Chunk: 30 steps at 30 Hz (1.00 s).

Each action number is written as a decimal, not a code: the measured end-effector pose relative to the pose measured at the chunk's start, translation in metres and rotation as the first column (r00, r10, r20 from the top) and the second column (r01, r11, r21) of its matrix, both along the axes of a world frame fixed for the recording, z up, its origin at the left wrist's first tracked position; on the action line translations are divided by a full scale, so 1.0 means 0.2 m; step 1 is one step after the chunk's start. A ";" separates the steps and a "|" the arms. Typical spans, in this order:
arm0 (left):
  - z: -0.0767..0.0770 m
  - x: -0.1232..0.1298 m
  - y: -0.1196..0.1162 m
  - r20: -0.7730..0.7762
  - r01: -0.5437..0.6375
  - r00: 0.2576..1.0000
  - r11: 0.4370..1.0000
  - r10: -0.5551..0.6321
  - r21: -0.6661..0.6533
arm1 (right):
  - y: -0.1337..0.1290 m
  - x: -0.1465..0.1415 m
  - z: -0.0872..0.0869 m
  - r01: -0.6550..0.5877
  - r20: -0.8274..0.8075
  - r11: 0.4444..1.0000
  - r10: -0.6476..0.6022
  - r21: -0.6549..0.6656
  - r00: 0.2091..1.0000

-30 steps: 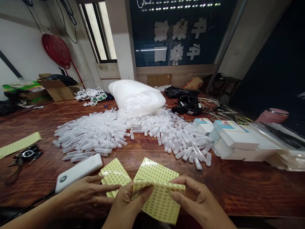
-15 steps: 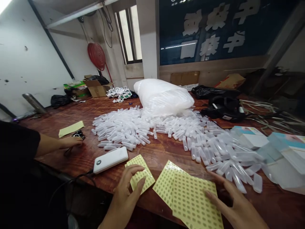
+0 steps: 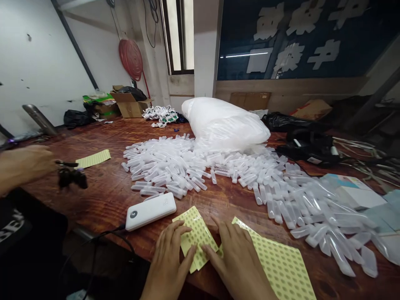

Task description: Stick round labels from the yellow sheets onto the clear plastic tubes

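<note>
A small stack of yellow sticker sheets [image 3: 200, 229] printed with rows of dark dots lies tilted near the table's front edge. My left hand [image 3: 168, 260] rests at its left side, fingers on the border and thumb apart near the lower corner. Across from it, my right hand [image 3: 239, 260] has its fingers spread and its thumb by the stack's lower right edge. Larger yellow sticker sheets [image 3: 281, 260] lie overlapping beside and partly under my right hand. Both hands are open; neither visibly lifts a sheet.
Clear plastic tubes [image 3: 165, 162] are heaped across the table [image 3: 103, 208], with a big white plastic bag [image 3: 225, 123] behind. A white power bank [image 3: 151, 210] with a cable lies left. Another person's hand [image 3: 26, 164] holds a dark dangling object [image 3: 72, 177] near a yellow sheet [image 3: 93, 158].
My right hand has left the larger sheets' right side and moved left to the small stack. The other person's hand has lifted the dark object and moved left. The view has shifted slightly.
</note>
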<state>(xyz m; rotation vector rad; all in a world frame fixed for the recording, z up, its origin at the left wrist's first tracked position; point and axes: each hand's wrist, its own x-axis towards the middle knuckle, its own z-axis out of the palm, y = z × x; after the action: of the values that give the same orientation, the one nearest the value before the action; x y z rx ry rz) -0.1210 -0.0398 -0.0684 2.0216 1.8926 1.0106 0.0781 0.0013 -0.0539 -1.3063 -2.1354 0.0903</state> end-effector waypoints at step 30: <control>0.21 0.02 0.12 0.387 0.047 0.922 0.984 0.023 -0.171 | -0.12 0.18 0.03 -0.108 -0.190 0.976 0.072 -0.188 0.979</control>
<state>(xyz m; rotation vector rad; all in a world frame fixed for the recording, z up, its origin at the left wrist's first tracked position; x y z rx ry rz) -0.1168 -0.0167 -0.0270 1.5910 1.6885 1.0991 0.1143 -0.0222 -0.0479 -1.2576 -2.0682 0.4536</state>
